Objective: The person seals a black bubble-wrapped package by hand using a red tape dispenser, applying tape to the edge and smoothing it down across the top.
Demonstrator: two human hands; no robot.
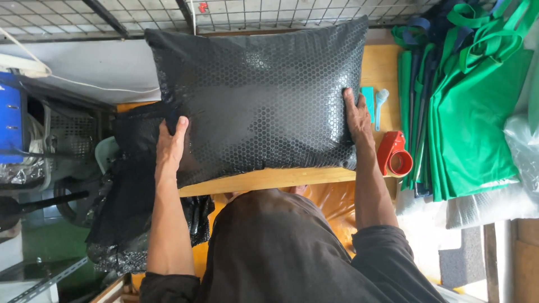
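Both arms reaching forward from dark, pushed-up sleeves, forearms bare. Left arm (168, 224) nearly straight, wrist in line with the forearm. Left hand (171, 147) turned palm inward, thumb up and pressed forward, fingers curled out of sight, apparently gripping. Right arm (370, 191) angled slightly inward from the elbow, wrist straight. Right hand (356, 119) flat and open, palm pressing inward, fingers extended together and pointing away from the body, thumb alongside. Hands well apart, roughly level, facing each other.
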